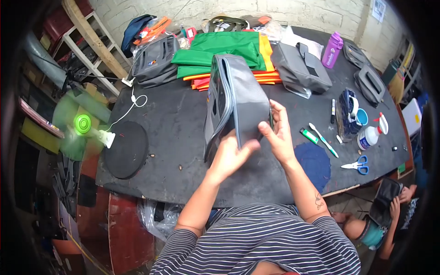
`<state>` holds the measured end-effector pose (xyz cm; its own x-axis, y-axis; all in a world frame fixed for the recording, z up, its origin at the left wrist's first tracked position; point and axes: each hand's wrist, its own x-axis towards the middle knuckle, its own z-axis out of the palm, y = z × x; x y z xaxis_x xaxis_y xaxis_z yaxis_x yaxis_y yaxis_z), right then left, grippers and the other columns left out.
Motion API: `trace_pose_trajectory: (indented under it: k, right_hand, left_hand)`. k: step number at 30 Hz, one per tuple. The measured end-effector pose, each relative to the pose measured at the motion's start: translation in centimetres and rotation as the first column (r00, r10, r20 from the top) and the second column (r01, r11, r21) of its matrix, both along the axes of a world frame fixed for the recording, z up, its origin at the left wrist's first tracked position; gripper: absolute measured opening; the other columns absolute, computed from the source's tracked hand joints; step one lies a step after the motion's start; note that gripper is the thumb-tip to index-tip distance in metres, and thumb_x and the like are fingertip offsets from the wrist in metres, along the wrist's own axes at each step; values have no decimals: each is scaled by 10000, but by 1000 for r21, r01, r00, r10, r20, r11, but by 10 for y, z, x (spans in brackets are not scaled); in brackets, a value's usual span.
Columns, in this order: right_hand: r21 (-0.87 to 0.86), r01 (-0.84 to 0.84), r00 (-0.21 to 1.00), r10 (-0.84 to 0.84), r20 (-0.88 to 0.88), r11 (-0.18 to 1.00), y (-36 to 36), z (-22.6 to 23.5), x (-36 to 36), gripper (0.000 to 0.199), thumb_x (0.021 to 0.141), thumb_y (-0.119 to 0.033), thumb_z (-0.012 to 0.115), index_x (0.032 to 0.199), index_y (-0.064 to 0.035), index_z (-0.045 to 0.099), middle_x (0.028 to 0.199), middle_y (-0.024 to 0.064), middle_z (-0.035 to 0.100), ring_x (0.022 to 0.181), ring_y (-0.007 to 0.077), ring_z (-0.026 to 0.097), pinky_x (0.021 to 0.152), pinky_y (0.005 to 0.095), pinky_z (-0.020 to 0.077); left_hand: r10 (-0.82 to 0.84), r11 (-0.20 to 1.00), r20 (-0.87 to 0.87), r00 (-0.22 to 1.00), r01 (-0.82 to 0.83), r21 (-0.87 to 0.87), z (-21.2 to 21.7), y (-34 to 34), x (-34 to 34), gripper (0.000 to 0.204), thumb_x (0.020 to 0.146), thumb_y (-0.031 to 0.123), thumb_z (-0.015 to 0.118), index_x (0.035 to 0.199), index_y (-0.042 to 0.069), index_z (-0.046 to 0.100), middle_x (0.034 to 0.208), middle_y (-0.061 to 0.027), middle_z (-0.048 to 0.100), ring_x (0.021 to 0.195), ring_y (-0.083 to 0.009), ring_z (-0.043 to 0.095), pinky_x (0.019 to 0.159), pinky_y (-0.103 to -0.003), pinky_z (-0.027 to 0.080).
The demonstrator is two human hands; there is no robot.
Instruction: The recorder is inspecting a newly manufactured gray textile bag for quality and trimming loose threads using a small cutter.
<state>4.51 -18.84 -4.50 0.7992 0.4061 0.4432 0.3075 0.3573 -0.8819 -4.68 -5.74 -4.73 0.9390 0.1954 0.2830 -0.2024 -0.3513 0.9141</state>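
Note:
A grey bag with a zipped edge stands on end above the table, in front of me. Into the gap along its zipper edge go the fingers of my left hand; its thumb points right and looks slightly blurred. My right hand grips the bag's lower right side, thumb on the near face and fingers around the far side. The fingertips of my left hand are hidden by the bag. Behind it lie folded green fabric and orange fabric pieces.
More grey bags lie at the back. Rightward are a purple bottle, a spray bottle, blue scissors, a toothbrush and a blue cloth disc. A green fan spins at left. Another person's hand shows lower right.

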Motion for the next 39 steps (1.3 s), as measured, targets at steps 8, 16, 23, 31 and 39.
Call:
trace_pose_trajectory:
  k: [8, 16, 23, 31, 39]
  right_hand:
    - [-226, 336, 941, -319, 110, 914, -54, -43, 55, 261, 875, -103, 603, 1109, -10, 536, 1024, 38, 562, 959, 115, 509, 873, 255, 403]
    - [-596, 791, 590, -432, 682, 140, -116, -107, 46, 342, 775, -83, 673, 1105, -74, 580, 1036, 117, 531, 1076, 324, 458, 930, 444, 357]
    - [-240, 514, 773, -322, 547, 824, -50, -8, -9, 118, 774, -49, 687, 883, -20, 651, 918, 108, 553, 868, 229, 564, 753, 309, 473]
    - [-299, 225, 819, -14, 573, 927, -5, 24, -18, 375, 690, -102, 760, 1049, -96, 651, 1016, 97, 488, 911, 234, 497, 806, 345, 432]
    - [-230, 361, 771, -150, 619, 904, 3, 26, -23, 199, 666, -74, 739, 858, -93, 689, 872, 31, 537, 812, 207, 490, 749, 335, 370]
  left_hand:
    - [300, 697, 261, 917, -24, -717, 30, 42, 1, 398, 951, 228, 542, 1189, -86, 488, 1072, -167, 595, 914, -319, 648, 798, -441, 576]
    - [289, 228, 216, 933, 152, -962, -13, 57, -9, 507, 975, 258, 462, 1364, -26, 306, 1316, -215, 449, 1259, -308, 450, 1097, -457, 364]
    - [235, 380, 210, 949, 110, -918, -6, 42, -4, 479, 971, 261, 488, 1358, 16, 350, 1296, -191, 474, 1201, -332, 505, 1031, -481, 421]
    - [-6, 581, 144, 990, 120, -805, 9, 22, -16, 334, 804, -19, 643, 1125, 13, 555, 1050, -88, 609, 937, -168, 600, 858, -298, 473]
    - [-23, 738, 95, 995, 81, -670, 15, 17, -12, 290, 748, -44, 707, 1013, 0, 595, 908, -74, 655, 845, -141, 619, 799, -278, 495]
